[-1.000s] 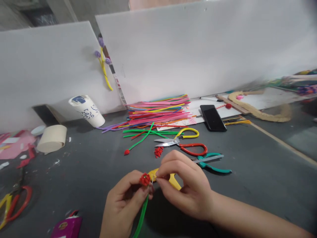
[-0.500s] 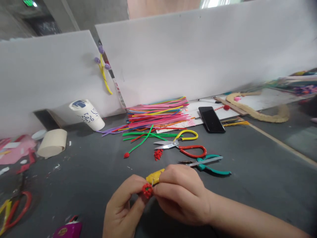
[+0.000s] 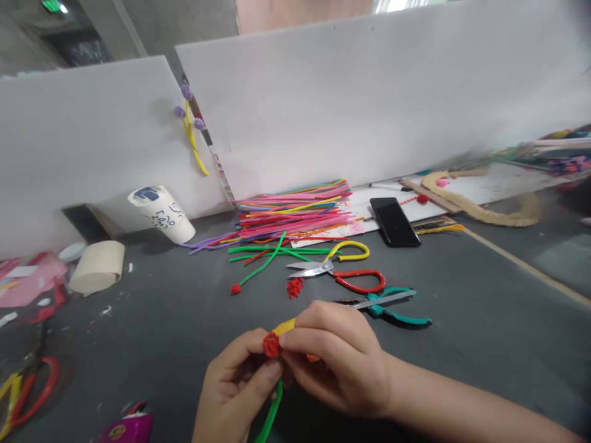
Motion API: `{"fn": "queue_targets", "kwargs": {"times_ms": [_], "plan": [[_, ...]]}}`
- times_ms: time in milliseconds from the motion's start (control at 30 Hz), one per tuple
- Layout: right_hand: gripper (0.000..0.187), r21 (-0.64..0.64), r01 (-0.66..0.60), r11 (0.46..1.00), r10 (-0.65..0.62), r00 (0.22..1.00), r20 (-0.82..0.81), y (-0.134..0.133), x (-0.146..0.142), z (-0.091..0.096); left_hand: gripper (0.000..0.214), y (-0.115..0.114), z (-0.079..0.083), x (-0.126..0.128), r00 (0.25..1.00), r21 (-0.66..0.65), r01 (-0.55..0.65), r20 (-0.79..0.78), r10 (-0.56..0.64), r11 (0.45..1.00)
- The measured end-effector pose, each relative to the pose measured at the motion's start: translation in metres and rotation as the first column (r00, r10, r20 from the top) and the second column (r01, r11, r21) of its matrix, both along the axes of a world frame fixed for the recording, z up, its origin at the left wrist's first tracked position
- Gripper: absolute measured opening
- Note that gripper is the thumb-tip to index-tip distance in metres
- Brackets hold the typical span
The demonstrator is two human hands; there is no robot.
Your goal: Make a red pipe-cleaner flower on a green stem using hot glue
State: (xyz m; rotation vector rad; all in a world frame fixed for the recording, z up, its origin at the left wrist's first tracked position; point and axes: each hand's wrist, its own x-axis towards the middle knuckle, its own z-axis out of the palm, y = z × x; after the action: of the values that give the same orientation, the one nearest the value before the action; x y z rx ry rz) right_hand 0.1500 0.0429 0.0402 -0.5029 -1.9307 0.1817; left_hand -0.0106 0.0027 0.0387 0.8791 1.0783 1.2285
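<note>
Between the thumb and index finger of my left hand (image 3: 242, 384) is a small red pipe-cleaner flower head (image 3: 271, 345). Its green pipe-cleaner stem (image 3: 272, 413) hangs down toward the front edge of the view. My right hand (image 3: 341, 360) is closed, its fingertips touching the right side of the flower head. Out of that hand sticks a yellow tube-like thing (image 3: 284, 326), mostly covered by the fingers, with a bit of orange showing lower down. Just beyond lie a bunch of short red pieces (image 3: 294, 287) and a finished-looking red bud (image 3: 236, 289) on a green stem.
Scissors (image 3: 355, 277) and teal-handled pliers (image 3: 397, 307) lie behind my right hand. Farther back are a pile of coloured pipe cleaners (image 3: 295, 212), a phone (image 3: 395, 223) and a paper cup (image 3: 164, 212). More scissors (image 3: 32, 394) and a purple object (image 3: 127, 427) are at left.
The flower head has tipped upward and risen slightly, and its green stem now shows below my left hand. My right fingertips have moved against the head; the thin metal tip is no longer visible.
</note>
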Motion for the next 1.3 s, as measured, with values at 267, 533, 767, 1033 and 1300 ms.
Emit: {"fn": "queue_targets", "kwargs": {"times_ms": [267, 533, 767, 1033, 1300], "plan": [[0.010, -0.023, 0.029, 0.999, -0.029, 0.999, 0.024, 0.000, -0.002, -0.004, 0.017, 0.002, -0.002, -0.003, 0.999, -0.052, 0.037, -0.009, -0.038, 0.998], [0.010, -0.039, 0.011, 0.999, -0.009, 0.999, 0.040, 0.001, 0.000, -0.003, 0.019, 0.003, 0.001, -0.002, 0.996, -0.147, 0.062, 0.076, -0.052, 0.987], [0.013, -0.085, 0.037, 0.996, -0.037, 0.999, -0.009, 0.002, 0.003, 0.009, 0.024, 0.006, -0.002, -0.003, 0.983, -0.213, 0.084, 0.179, -0.046, 0.974], [0.042, -0.313, 0.618, 0.721, -0.101, 0.541, 0.835, 0.005, 0.024, 0.004, 0.021, 0.019, 0.005, -0.010, 0.966, -0.186, 0.008, 0.256, 0.040, 0.983], [0.024, -0.432, 0.653, 0.622, 0.011, 0.544, 0.839, -0.010, 0.018, -0.032, 0.016, 0.021, 0.004, -0.019, 0.979, -0.071, -0.099, 0.172, 0.110, 0.993]]}}
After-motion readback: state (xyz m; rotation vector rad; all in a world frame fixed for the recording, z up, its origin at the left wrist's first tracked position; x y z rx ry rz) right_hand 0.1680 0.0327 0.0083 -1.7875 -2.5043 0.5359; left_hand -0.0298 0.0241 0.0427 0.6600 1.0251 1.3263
